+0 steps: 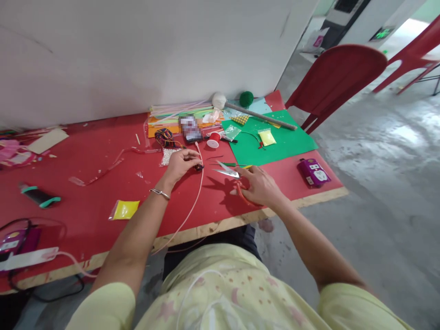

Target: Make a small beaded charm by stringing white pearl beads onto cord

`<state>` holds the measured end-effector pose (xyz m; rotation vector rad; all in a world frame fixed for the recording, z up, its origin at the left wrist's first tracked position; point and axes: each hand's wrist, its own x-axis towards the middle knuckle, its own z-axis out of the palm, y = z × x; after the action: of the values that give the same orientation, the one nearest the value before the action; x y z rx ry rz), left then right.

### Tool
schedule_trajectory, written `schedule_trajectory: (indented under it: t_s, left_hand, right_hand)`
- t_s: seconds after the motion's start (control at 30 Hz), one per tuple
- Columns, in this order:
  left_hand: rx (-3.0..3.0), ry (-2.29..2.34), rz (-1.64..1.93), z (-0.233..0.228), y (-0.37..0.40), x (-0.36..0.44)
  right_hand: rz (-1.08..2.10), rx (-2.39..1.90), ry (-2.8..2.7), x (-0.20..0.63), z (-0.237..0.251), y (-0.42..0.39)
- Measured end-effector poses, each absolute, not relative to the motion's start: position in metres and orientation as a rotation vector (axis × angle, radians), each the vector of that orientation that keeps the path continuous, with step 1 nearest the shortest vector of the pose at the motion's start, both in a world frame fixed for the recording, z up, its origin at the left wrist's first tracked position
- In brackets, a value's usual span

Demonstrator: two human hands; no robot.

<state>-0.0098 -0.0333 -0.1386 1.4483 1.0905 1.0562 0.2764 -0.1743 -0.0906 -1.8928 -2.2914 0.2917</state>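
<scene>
My left hand (pixel 182 166) is closed in a pinch on a small dark bundle (pixel 198 167) over the red tabletop; its exact kind is too small to make out. A pink cable (pixel 197 197) runs down past those fingertips to the table's front edge. To the right, my right hand (pixel 259 185) grips orange-handled scissors (pixel 228 171), their blades parted and pointing left toward the left hand. Behind the scissors lies a thin tool with a green handle (pixel 228 164). A ball of dark multicoloured yarn (pixel 165 136) and a packet of white beads (pixel 167 156) rest behind my left hand.
A phone (pixel 191 128), a red thread spool (pixel 213 140) and pompoms (pixel 246 99) lie toward the wall. Green card (pixel 275 153) covers the right side, near a purple box (pixel 313 173). A yellow packet (pixel 126 209) and a teal-and-black tool (pixel 40 196) lie left. Red chairs (pixel 343 82) stand behind.
</scene>
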Motion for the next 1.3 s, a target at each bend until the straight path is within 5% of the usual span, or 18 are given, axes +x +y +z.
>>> schedule_trajectory:
  t_s: [1.0,1.3]
  left_hand:
    - [1.388,1.101,1.264,-0.154,-0.031,-0.014]
    - [0.938,0.832,1.138,-0.144,-0.047,-0.012]
  right_hand:
    - [0.180,-1.959,-2.442,0.207,-0.101,-0.126]
    - [0.363,-1.879,-2.252,0.218,-0.101,-0.142]
